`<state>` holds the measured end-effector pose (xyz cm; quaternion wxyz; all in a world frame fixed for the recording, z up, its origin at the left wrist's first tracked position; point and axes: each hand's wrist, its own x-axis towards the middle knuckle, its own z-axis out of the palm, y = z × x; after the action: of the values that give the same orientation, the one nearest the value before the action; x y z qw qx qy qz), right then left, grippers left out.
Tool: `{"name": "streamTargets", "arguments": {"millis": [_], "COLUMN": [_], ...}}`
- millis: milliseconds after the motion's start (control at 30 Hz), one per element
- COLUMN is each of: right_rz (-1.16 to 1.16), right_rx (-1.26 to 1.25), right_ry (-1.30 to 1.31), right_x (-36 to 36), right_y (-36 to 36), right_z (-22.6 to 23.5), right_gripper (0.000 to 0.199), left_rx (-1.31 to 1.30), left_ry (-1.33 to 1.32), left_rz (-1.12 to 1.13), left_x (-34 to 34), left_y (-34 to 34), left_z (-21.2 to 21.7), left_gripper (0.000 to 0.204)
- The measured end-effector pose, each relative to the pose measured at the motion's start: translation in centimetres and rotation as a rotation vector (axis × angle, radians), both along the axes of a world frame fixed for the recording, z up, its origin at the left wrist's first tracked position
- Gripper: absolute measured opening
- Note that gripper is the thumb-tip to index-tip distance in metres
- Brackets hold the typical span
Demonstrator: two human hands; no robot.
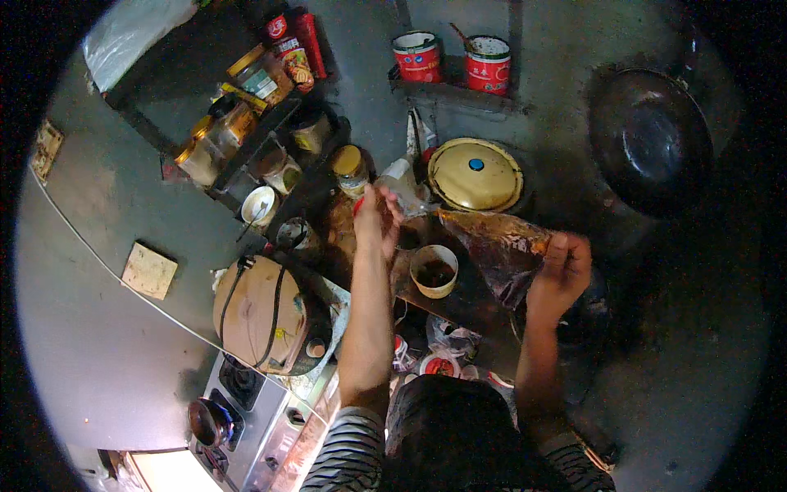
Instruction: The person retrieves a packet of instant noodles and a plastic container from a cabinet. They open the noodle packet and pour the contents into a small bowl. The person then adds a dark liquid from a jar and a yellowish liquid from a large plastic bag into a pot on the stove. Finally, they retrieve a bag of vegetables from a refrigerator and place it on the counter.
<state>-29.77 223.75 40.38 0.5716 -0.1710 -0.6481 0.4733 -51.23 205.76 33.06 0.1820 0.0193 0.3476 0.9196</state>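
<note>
My right hand grips the upper right edge of a plastic bag with dark brown contents, which hangs slanting down. The bag's other corner reaches left toward my left hand. Curled fingers on that hand close on something I cannot make out; a bit of red shows at its edge. Just behind it stand a jar with a yellow lid and a crumpled clear plastic piece. Between my forearms, below the bag, a pale tub holds something dark.
A yellow lidded pot stands behind the bag. Jars crowd the shelf at left; two red tins sit on a wall shelf. A wok hangs at right. A rounded appliance and a stove with a small pan are lower left.
</note>
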Motion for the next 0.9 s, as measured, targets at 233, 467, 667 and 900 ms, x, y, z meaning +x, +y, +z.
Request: {"name": "streamTargets", "arguments": {"millis": [233, 467, 667, 900], "right_rz": [0.142, 0.231, 0.294, 0.392], "right_rx": [-0.086, -0.193, -0.245, -0.329], "right_ry": [0.039, 0.094, 0.115, 0.134], "right_x": [0.2, -0.2, -1.1, -1.6], "right_y": [-1.0, -1.4, -2.7, -3.3], "right_z": [1.2, 1.1, 1.2, 1.5], "right_gripper": [0.022, 0.021, 0.02, 0.018], "left_rx": [0.044, -0.331, -0.572, -0.707], "left_ry": [0.239, 0.496, 0.636, 0.751], "left_rz": [-0.119, 0.155, 0.301, 0.563], "left_x": [10.0, 11.7, 15.8, 14.4], "left_y": [0.6, -2.0, -3.9, -4.2], "left_z": [-1.2, 2.2, 4.3, 4.6], "left_gripper": [0.04, 0.024, 0.021, 0.008]}}
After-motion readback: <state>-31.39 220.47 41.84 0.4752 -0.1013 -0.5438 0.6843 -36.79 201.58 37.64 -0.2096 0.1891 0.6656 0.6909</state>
